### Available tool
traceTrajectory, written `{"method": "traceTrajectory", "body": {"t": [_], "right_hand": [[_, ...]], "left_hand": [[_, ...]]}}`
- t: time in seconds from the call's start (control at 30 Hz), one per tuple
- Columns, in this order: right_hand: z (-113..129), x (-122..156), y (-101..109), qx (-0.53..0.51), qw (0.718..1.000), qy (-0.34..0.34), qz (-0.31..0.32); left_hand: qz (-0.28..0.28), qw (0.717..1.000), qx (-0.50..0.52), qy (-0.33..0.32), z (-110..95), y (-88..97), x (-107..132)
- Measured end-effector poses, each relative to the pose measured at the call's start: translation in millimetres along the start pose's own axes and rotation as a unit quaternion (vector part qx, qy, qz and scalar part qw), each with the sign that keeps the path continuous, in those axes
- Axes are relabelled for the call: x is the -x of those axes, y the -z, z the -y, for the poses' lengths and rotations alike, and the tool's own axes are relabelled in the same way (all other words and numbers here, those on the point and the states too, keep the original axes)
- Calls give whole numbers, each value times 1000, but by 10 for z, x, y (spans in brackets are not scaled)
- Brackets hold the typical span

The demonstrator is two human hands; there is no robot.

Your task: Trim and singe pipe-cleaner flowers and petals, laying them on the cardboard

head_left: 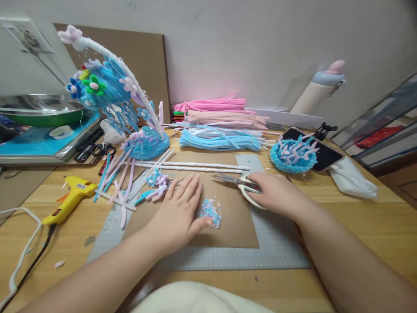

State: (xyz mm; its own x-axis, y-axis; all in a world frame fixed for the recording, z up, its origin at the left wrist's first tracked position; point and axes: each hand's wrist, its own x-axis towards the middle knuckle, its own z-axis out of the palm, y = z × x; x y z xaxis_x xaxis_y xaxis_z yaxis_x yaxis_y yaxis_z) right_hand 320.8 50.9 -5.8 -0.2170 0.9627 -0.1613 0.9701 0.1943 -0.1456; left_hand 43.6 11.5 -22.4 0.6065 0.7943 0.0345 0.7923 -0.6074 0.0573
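My left hand (180, 213) is spread over a sheet of brown cardboard (233, 226), its thumb at the edge of a small heap of blue and pink fluff clippings (211, 212). Just beyond its fingertips lie small blue and lilac pipe-cleaner flowers (158, 181). My right hand (273, 191) grips a pair of scissors (250, 198) by white handles; the blades point left and look slightly apart. Two long white wrapped rods (202, 167) lie across the board behind both hands.
A yellow glue gun (70, 198) with its cord lies left, near loose pipe cleaners (124, 195). A tall blue flower-decked craft (143, 143) stands back left. Pipe-cleaner bundles (221, 139) sit by the wall. Right are a blue fluffy piece (276, 158), a phone (330, 154) and a bottle (311, 95).
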Motion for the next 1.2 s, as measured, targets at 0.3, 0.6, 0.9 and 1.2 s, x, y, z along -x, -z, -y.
{"method": "traceTrajectory", "body": {"t": [0.3, 0.6, 0.9, 1.2], "right_hand": [[-82, -56, -19, -11, 1000, -6, -25], [-121, -137, -116, 4, 999, 4, -40], [-201, -229, -174, 24, 997, 38, -69], [-184, -223, -197, 13, 994, 43, -99]], "left_hand": [[29, 999, 13, -34, 95, 54, -193], [32, 999, 21, -23, 218, 162, -188], [33, 995, 42, -83, 80, 226, -291], [-57, 997, 33, -47, 128, 349, 18]]}}
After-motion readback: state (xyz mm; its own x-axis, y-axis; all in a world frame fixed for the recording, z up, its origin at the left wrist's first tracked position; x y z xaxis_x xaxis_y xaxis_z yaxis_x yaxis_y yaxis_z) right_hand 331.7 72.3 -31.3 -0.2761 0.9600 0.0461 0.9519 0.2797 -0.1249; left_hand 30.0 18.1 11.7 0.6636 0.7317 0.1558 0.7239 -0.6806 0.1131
